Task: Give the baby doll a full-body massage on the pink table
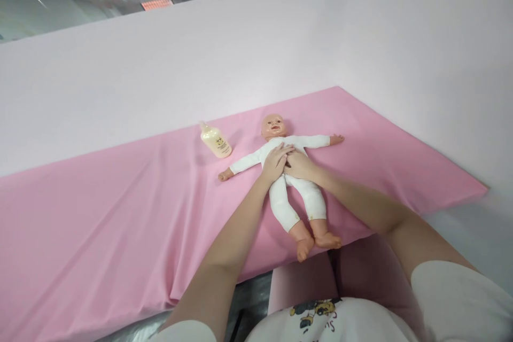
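A baby doll [280, 200] in a white bodysuit lies on its back on a pink sheet [120, 214], arms spread, bare feet toward me. My left hand [276, 161] rests flat on the doll's chest, fingers apart. My right hand [298, 164] lies on the doll's belly beside it, touching the left hand. Neither hand holds anything. A pale yellow lotion bottle [216, 140] lies on its side on the sheet, left of the doll's head.
The pink sheet covers a long surface that runs along a pale pink wall [256, 53] and ends at a corner on the right. The sheet's front edge hangs down near my lap. A glass window sits above the wall.
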{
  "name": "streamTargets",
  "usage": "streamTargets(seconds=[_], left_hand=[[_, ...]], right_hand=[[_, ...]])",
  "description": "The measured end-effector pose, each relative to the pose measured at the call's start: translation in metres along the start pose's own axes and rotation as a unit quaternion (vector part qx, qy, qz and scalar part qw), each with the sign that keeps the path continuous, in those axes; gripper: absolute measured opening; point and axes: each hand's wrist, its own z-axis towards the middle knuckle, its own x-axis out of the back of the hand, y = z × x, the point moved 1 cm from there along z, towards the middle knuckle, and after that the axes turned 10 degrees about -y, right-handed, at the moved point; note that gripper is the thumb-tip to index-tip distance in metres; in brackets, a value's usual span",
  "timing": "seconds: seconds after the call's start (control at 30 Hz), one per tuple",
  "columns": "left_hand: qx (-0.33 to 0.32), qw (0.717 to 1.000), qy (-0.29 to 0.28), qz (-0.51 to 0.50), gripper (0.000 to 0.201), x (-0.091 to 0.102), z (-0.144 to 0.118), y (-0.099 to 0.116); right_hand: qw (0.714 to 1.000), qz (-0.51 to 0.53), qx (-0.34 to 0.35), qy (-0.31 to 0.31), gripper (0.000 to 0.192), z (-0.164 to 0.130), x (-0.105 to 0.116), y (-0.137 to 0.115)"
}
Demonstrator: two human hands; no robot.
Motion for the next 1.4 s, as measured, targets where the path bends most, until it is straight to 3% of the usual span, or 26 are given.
streamTargets(seconds=[0.13,0.3,0.5,0.63,0.73,0.87,0.97,1.03,1.17,1.4], left_hand=[[0.037,0.999,0.016,-0.008,0.047,0.002,0.004,-0.005],[0.105,0.994,0.022,-0.009,0.049,0.0,0.007,-0.009],[0.213,0.974,0.072,-0.007,0.049,0.0,0.004,-0.027],[0.289,0.951,0.11,-0.015,0.052,-0.002,0.0,-0.038],[0.208,0.972,0.104,-0.027,0.048,-0.002,-0.002,-0.037],[0.042,0.996,0.067,-0.05,0.032,0.001,-0.004,-0.029],[-0.033,0.995,0.016,-0.091,0.026,0.003,-0.004,-0.022],[-0.037,0.99,0.005,-0.138,0.031,0.001,-0.003,-0.019],[0.012,0.965,0.055,-0.255,0.041,-0.005,-0.002,-0.016],[0.067,0.951,0.163,-0.253,0.042,-0.006,-0.005,-0.013]], right_hand=[[0.997,0.007,0.082,-0.004,0.028,0.005,0.0,0.019],[0.99,0.069,0.122,0.026,0.015,0.01,-0.005,0.036],[0.98,0.119,0.142,0.066,0.03,0.013,-0.008,0.029],[0.985,0.111,0.122,0.046,0.037,0.013,-0.009,0.029],[0.989,0.08,0.122,0.036,0.037,0.01,-0.01,0.03],[0.978,0.06,0.155,0.129,0.021,0.005,-0.007,0.03],[0.976,0.066,0.167,0.12,0.04,0.006,-0.004,0.031],[0.984,0.061,0.16,0.056,0.045,0.01,-0.004,0.033],[0.993,0.054,0.097,-0.029,0.048,0.024,-0.003,0.041],[0.994,0.021,-0.108,-0.006,0.062,0.024,-0.005,0.035]])
